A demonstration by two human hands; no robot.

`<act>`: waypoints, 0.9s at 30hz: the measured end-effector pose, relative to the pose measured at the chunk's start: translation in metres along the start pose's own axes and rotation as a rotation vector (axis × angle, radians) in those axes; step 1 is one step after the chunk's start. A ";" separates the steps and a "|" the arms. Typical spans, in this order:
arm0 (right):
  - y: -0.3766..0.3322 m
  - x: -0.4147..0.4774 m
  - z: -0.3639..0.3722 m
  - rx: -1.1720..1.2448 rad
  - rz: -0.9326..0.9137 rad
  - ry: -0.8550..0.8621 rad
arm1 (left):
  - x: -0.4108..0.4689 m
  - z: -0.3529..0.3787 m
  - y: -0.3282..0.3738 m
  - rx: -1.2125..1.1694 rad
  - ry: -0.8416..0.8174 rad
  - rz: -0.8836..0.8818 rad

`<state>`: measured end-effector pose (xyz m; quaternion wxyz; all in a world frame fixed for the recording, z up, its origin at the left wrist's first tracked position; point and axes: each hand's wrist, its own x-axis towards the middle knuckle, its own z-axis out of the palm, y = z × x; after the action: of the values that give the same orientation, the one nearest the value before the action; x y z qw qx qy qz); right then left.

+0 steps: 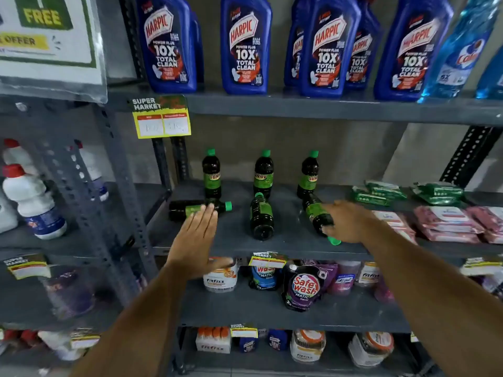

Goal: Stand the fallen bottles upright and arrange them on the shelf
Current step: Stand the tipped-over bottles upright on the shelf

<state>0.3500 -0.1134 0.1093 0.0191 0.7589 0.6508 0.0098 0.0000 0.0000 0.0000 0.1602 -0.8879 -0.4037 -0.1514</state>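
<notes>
Three dark bottles with green caps stand upright at the back of the grey middle shelf [239, 240]: left [211, 174], middle [263, 174], right [308, 174]. Three more lie fallen in front of them. The left fallen bottle [185, 210] lies sideways, cap to the right. The middle fallen bottle [261, 216] points its cap to the back. The right fallen bottle [317, 216] points its cap toward the front edge. My left hand [197, 240] is flat and open, fingertips over the left fallen bottle. My right hand [348, 221] wraps the neck end of the right fallen bottle.
Green packets [378, 193] and pink packets [449, 221] fill the shelf's right part. Blue Harpic bottles [245, 44] stand on the shelf above. Detergent pouches and jars [303, 284] sit on the shelf below. White bottles [32, 200] stand in the left rack.
</notes>
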 end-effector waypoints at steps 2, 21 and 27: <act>0.000 0.013 0.019 0.107 0.134 -0.020 | 0.000 0.023 -0.006 -0.017 -0.097 0.021; -0.005 0.037 0.114 0.711 0.605 0.292 | -0.005 0.095 -0.029 -0.236 -0.100 -0.136; -0.006 0.048 0.109 0.668 0.608 0.222 | 0.000 0.095 -0.034 -0.182 -0.142 -0.129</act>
<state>0.3556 -0.0668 -0.0005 -0.3001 0.8742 0.3644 -0.1142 -0.0130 0.0599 -0.0797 0.0400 -0.8795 -0.4548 -0.1341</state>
